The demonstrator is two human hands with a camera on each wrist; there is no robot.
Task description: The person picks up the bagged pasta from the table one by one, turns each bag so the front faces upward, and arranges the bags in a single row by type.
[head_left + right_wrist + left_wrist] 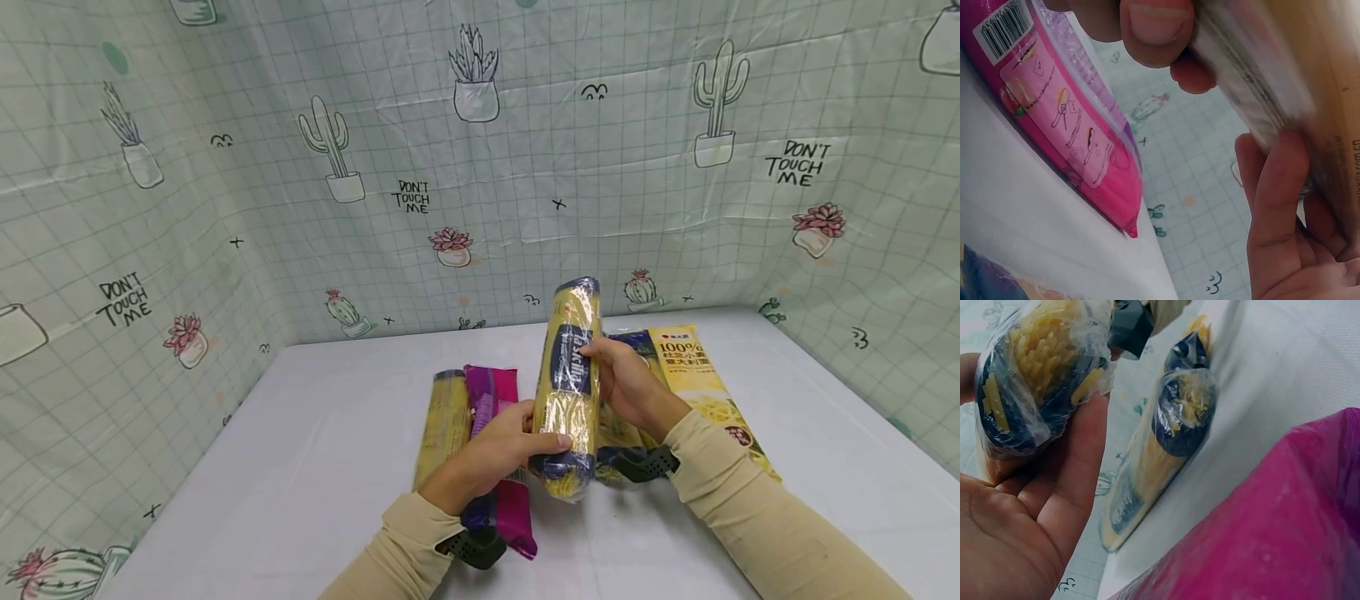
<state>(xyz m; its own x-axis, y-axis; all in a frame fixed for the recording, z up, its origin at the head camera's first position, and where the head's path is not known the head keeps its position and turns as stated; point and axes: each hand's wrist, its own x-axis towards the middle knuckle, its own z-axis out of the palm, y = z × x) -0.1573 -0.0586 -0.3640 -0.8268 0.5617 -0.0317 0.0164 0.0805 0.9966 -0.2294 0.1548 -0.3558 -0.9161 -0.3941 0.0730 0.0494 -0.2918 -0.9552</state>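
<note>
Fingers of the left hand [504, 448] and right hand [632, 385] grip a long yellow pasta bundle [564, 402] in clear, navy-labelled plastic, tilted above the white table [337, 467]. Its glossy wrap could slip if either grip loosens; a leftward swing could knock the flat magenta plastic packet [514, 518].

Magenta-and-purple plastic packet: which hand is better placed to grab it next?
Probably the left hand, nearer the packet; the right hand is farther off. Both grip the yellow plastic-wrapped pasta cylinder.
</note>
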